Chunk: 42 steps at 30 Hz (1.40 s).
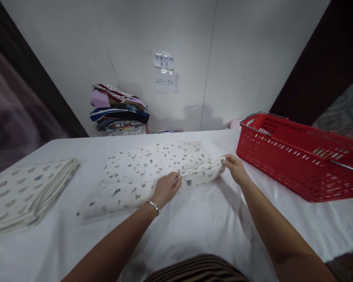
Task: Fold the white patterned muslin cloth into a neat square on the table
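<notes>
A white printed cloth [147,160] with small plant-like and rainbow patterns lies spread on the white-covered table in front of me. Its right near part is lifted a little, the layered edge running between my hands. My left hand [166,188], with a silver bracelet at the wrist, is closed on that edge near the cloth's middle. At the right corner, my right hand [235,168] pinches the same edge between thumb and fingers. The far and left parts of the cloth lie flat.
A folded cream cloth [23,192] lies at the table's left. On the right stands a red plastic basket [288,156] with metal handles. Behind the table rises a stack of folded fabrics [119,109] against a wall bearing paper labels [166,83].
</notes>
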Each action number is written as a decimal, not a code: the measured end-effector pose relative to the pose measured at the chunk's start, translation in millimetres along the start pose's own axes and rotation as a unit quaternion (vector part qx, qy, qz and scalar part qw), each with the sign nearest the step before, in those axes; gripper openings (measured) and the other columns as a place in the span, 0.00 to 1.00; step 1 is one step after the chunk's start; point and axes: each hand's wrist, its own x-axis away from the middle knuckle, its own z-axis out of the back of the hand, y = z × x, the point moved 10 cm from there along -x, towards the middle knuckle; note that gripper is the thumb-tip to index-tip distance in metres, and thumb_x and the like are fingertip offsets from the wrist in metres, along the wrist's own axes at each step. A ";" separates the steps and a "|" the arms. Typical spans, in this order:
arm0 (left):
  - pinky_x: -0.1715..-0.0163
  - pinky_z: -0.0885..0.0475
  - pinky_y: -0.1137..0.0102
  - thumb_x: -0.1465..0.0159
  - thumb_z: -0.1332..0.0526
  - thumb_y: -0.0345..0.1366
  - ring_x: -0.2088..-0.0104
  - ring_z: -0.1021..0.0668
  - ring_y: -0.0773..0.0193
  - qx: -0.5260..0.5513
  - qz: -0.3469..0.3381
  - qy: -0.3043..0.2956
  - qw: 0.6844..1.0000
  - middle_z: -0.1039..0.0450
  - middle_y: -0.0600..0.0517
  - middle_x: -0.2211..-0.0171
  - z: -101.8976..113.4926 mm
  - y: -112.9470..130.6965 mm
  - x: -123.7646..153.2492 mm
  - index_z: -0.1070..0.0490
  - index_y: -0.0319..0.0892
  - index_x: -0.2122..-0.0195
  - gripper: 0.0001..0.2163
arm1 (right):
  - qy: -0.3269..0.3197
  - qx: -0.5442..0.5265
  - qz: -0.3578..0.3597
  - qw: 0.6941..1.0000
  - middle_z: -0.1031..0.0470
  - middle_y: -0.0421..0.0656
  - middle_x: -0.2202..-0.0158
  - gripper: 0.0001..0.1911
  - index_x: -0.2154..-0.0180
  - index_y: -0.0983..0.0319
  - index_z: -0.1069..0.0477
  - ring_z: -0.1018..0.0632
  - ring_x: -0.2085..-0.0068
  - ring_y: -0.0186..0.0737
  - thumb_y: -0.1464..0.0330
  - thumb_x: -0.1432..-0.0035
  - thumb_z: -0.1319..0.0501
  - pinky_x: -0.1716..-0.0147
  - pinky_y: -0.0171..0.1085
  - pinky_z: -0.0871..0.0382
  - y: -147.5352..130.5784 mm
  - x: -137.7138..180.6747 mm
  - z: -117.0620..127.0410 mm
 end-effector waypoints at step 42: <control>0.60 0.31 0.62 0.37 0.52 0.30 0.56 0.29 0.56 -0.141 -0.125 -0.201 0.961 0.31 0.46 0.57 -67.4 61.8 105.0 0.32 0.41 0.60 0.11 | -0.113 0.351 0.061 0.927 0.28 0.44 0.61 0.11 0.63 0.57 0.28 0.28 0.58 0.43 0.72 0.46 0.46 0.56 0.43 0.33 14.8 142.7 37.0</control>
